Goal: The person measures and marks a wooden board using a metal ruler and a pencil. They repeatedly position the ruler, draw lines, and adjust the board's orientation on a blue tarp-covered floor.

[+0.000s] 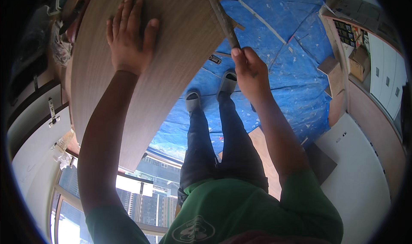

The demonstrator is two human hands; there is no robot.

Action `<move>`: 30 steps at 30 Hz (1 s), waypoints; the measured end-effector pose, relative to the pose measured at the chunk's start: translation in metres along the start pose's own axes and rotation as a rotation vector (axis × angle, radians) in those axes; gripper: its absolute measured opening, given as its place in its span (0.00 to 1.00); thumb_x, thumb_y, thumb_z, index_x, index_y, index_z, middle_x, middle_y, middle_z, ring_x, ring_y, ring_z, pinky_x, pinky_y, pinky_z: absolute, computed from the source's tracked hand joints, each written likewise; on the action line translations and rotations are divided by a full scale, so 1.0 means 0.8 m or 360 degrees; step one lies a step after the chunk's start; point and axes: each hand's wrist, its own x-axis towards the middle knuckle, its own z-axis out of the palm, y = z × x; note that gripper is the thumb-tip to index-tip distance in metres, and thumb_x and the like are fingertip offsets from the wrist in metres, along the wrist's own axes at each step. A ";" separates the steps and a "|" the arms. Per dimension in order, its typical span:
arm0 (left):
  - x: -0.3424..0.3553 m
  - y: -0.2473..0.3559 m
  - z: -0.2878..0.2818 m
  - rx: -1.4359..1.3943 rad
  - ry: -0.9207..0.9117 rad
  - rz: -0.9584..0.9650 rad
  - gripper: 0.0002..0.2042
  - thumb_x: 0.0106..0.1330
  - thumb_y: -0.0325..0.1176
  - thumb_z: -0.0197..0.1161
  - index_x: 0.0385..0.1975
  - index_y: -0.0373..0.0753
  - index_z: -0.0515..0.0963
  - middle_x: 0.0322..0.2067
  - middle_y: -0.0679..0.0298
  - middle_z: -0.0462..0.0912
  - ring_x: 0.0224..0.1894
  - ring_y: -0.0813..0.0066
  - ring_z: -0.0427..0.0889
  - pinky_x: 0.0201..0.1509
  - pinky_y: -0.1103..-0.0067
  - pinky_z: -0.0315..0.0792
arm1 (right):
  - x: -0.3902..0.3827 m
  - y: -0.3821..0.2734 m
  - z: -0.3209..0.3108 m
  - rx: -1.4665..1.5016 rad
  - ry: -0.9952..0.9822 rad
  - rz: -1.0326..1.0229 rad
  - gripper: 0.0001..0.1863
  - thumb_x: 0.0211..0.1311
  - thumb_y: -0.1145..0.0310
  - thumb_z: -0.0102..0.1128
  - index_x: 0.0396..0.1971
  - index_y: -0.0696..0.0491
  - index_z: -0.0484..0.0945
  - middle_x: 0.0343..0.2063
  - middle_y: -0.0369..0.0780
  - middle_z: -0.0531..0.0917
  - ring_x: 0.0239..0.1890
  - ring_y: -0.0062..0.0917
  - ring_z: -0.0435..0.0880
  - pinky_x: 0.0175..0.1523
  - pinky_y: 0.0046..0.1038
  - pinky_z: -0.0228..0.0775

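Observation:
My left hand (131, 42) lies flat on a large brown wood-grain board (94, 119) at the left, thumb apart from the fingers. My right hand (251, 72) grips a long, dark, worn stick-like tool (223, 19) at its lower end. The tool points up and away with its pale tip near the board's far right edge; I cannot tell whether the tip touches it. A small metal fitting (214, 58) shows on the floor sheet just beyond that edge.
A blue sheet (287, 89) covers the floor under my sandalled feet (193, 100). A small wooden box (329, 66), leaning white panel (352, 167) and white cabinet (382, 68) stand at the right. White panels with hinges (38, 145) and a window (68, 201) are at the left.

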 end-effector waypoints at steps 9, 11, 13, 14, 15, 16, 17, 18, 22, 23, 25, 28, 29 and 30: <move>0.004 -0.009 -0.011 0.0079 0.0023 0.0013 0.31 0.76 0.56 0.50 0.74 0.46 0.66 0.76 0.59 0.62 0.79 0.58 0.55 0.82 0.54 0.40 | -0.043 0.011 0.019 -0.0099 -0.0020 0.0000 0.20 0.78 0.54 0.57 0.30 0.56 0.75 0.15 0.42 0.76 0.17 0.27 0.75 0.26 0.33 0.66; -0.001 -0.006 -0.009 0.0087 0.0020 0.0010 0.31 0.77 0.56 0.49 0.74 0.46 0.66 0.76 0.59 0.62 0.79 0.57 0.56 0.82 0.55 0.41 | -0.011 -0.014 0.009 -0.0089 0.0007 0.0009 0.20 0.78 0.55 0.57 0.29 0.56 0.74 0.15 0.42 0.76 0.16 0.29 0.75 0.25 0.34 0.66; 0.002 -0.002 -0.007 0.0052 0.0009 0.0007 0.32 0.76 0.56 0.50 0.74 0.46 0.65 0.77 0.59 0.61 0.80 0.57 0.55 0.82 0.55 0.40 | 0.036 -0.025 0.001 0.0006 0.0067 0.0002 0.20 0.78 0.55 0.56 0.29 0.56 0.73 0.14 0.43 0.76 0.16 0.31 0.76 0.25 0.34 0.66; 0.004 0.000 -0.006 0.0039 0.0005 0.0006 0.32 0.76 0.57 0.50 0.74 0.46 0.65 0.77 0.59 0.61 0.80 0.58 0.54 0.82 0.55 0.39 | 0.036 -0.023 0.001 0.0018 0.0085 -0.0032 0.20 0.78 0.56 0.56 0.28 0.56 0.73 0.14 0.43 0.76 0.16 0.32 0.77 0.25 0.36 0.65; 0.002 -0.001 -0.004 0.0047 -0.0004 0.0001 0.32 0.76 0.57 0.50 0.74 0.46 0.65 0.77 0.59 0.61 0.80 0.58 0.54 0.82 0.55 0.39 | 0.025 -0.018 0.004 -0.0036 0.0083 -0.0029 0.20 0.78 0.56 0.56 0.29 0.56 0.73 0.14 0.43 0.76 0.16 0.32 0.77 0.25 0.36 0.65; -0.001 -0.001 -0.003 0.0054 -0.0010 -0.0005 0.32 0.76 0.57 0.50 0.74 0.46 0.65 0.77 0.59 0.61 0.80 0.57 0.54 0.82 0.55 0.39 | 0.001 -0.010 0.008 -0.0091 0.0081 -0.0030 0.20 0.78 0.56 0.56 0.29 0.56 0.73 0.14 0.43 0.76 0.16 0.33 0.77 0.25 0.36 0.65; 0.000 0.000 0.000 0.0054 -0.0007 -0.0007 0.32 0.76 0.56 0.50 0.74 0.46 0.65 0.77 0.59 0.61 0.80 0.57 0.54 0.82 0.55 0.39 | -0.022 0.000 0.011 -0.0152 0.0090 -0.0034 0.20 0.78 0.56 0.56 0.29 0.56 0.73 0.14 0.43 0.76 0.15 0.33 0.77 0.25 0.36 0.65; -0.001 0.001 -0.001 0.0042 -0.0008 -0.0009 0.32 0.76 0.56 0.50 0.74 0.46 0.65 0.77 0.59 0.61 0.80 0.57 0.54 0.82 0.55 0.39 | -0.043 0.004 0.013 -0.0194 0.0001 -0.0035 0.20 0.78 0.56 0.57 0.29 0.56 0.73 0.14 0.44 0.76 0.16 0.34 0.77 0.25 0.36 0.66; -0.003 0.005 -0.003 0.0000 -0.0016 -0.0033 0.32 0.75 0.56 0.51 0.74 0.46 0.65 0.77 0.59 0.61 0.80 0.58 0.54 0.82 0.54 0.40 | 0.006 -0.012 -0.003 -0.0068 0.0094 0.0080 0.23 0.79 0.52 0.55 0.29 0.56 0.74 0.17 0.42 0.77 0.19 0.29 0.78 0.27 0.33 0.67; -0.001 0.007 -0.003 -0.0021 -0.0018 -0.0033 0.32 0.75 0.56 0.51 0.74 0.46 0.66 0.77 0.59 0.61 0.80 0.58 0.55 0.82 0.54 0.40 | 0.036 -0.020 -0.014 0.0060 0.0146 0.0162 0.24 0.78 0.51 0.54 0.29 0.56 0.75 0.17 0.40 0.77 0.20 0.27 0.77 0.27 0.32 0.67; 0.001 0.007 0.001 0.0009 -0.0002 -0.0027 0.32 0.75 0.56 0.51 0.74 0.45 0.66 0.77 0.59 0.61 0.80 0.58 0.55 0.82 0.54 0.40 | 0.075 -0.011 -0.021 0.0292 0.0165 0.0090 0.23 0.77 0.47 0.57 0.30 0.51 0.74 0.16 0.28 0.66 0.15 0.12 0.64 0.19 0.20 0.57; -0.001 0.006 -0.003 0.0015 -0.0008 -0.0045 0.32 0.75 0.56 0.51 0.74 0.46 0.66 0.77 0.59 0.61 0.80 0.58 0.55 0.82 0.54 0.40 | 0.061 -0.024 -0.018 0.0540 0.0077 0.0096 0.25 0.71 0.45 0.64 0.28 0.52 0.72 0.16 0.30 0.67 0.14 0.14 0.65 0.18 0.19 0.58; -0.002 0.006 -0.005 0.0008 -0.0015 -0.0054 0.32 0.75 0.56 0.51 0.74 0.46 0.66 0.77 0.59 0.61 0.80 0.58 0.54 0.82 0.54 0.40 | 0.058 -0.031 -0.014 0.0579 0.0035 0.0140 0.26 0.70 0.45 0.66 0.28 0.53 0.72 0.16 0.30 0.67 0.14 0.14 0.65 0.18 0.19 0.59; -0.001 0.008 -0.003 0.0009 -0.0015 -0.0053 0.32 0.75 0.56 0.51 0.74 0.46 0.66 0.77 0.59 0.61 0.80 0.58 0.54 0.82 0.55 0.40 | 0.059 -0.030 -0.008 0.0575 0.0065 0.0129 0.26 0.68 0.45 0.68 0.28 0.53 0.72 0.16 0.31 0.68 0.14 0.14 0.66 0.18 0.19 0.59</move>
